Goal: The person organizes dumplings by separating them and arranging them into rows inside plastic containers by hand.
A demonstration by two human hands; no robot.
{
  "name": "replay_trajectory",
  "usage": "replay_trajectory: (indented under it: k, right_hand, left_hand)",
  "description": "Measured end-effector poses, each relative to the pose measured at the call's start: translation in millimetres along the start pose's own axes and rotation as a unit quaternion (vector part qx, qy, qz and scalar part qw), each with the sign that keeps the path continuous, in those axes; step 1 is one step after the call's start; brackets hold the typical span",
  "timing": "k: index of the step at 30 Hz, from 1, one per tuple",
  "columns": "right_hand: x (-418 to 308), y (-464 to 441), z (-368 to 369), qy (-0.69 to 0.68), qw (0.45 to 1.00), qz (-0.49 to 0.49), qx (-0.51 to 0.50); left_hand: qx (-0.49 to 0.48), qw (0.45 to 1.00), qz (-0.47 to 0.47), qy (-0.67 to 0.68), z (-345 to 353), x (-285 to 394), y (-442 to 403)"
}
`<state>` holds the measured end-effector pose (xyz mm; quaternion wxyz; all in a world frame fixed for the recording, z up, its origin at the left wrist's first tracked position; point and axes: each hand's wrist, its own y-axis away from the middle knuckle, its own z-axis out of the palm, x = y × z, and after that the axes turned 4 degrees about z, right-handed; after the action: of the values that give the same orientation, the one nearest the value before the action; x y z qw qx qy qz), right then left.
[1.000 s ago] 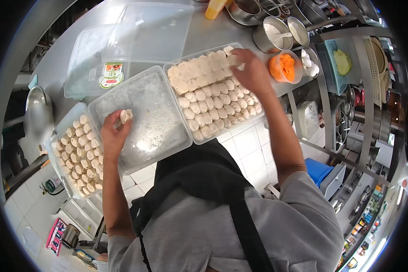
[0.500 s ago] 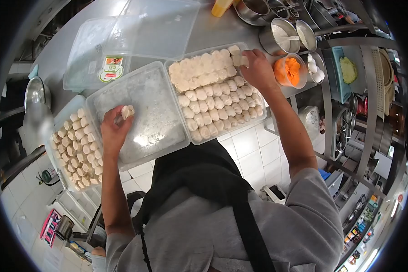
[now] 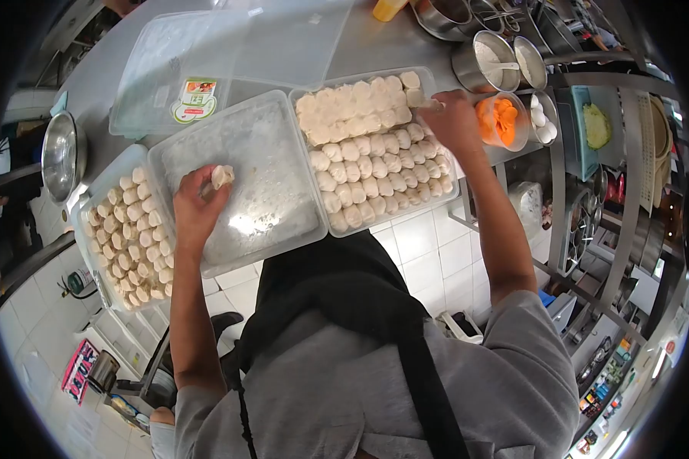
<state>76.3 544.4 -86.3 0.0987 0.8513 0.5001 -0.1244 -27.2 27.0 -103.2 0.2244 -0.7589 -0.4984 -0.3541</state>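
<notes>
My left hand pinches a pale dumpling over a flat plastic container with a dusted, whitish bottom. At the upper right corner of the right container, my right hand has its fingers closed around a small pale dough piece, partly hidden by the fingers. Rows of dumplings fill the lower part of that container. Above them, pale dough pieces are packed tightly together. Another container on the left holds many more dumplings.
Clear plastic lids lie on the metal table behind. A tub of orange slices, a container of eggs and a pot of white powder stand right. A metal bowl is at far left.
My right hand has drawn back slightly to the right from the packed dough pieces, fingers still closed. My left hand keeps its dumpling nearly in place. The view has shifted slightly.
</notes>
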Motion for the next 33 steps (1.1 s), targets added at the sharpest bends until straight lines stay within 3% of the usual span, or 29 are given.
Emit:
replay_trajectory:
  k: [2,5,11,14,17,20,23,28,29,33]
  right_hand:
    - [6.1,-4.0,-6.6,-0.063,0.998,0.009,0.0]
    - [-6.9,0.8,-7.1,-0.21,0.972,0.099,-0.028]
    - [-3.4,10.9,3.8,-0.038,0.999,-0.024,0.012]
    - [-17.1,7.8,-3.8,0.068,0.996,0.011,-0.053]
    - [-12.9,3.2,1.6,0.087,0.993,0.003,-0.082]
    - [-12.9,4.3,1.0,0.06,0.997,0.002,-0.047]
    - [-8.8,1.9,-1.4,0.015,0.996,0.03,-0.084]
    - [-3.4,5.1,-10.2,-0.008,1.0,-0.01,0.003]
    - [-9.1,8.3,-16.2,-0.021,0.999,-0.013,0.03]
    - [-73.1,33.2,-36.0,-0.117,0.993,-0.02,-0.026]
  left_hand:
    - [0.0,1.0,-0.001,0.005,-0.1,-2.0,-0.1]
    - [-0.002,1.0,-0.006,0.002,0.5,-1.1,-0.3]
    - [0.0,1.0,-0.012,0.015,0.9,-5.6,0.0]
    - [0.002,0.999,-0.01,0.038,4.5,-13.5,-0.8]
    - [0.002,1.0,-0.006,0.03,3.9,-14.2,-1.4]
    - [0.008,0.999,-0.002,0.038,2.6,-11.3,-0.6]
    - [0.004,1.0,0.009,0.015,-0.9,-6.1,-1.2]
    - [0.011,1.0,0.009,0.005,5.8,-5.0,-3.7]
    - [0.015,1.0,0.008,0.005,6.8,-5.3,-3.0]
    - [-0.033,0.993,0.043,-0.108,-1.2,13.8,-5.0]
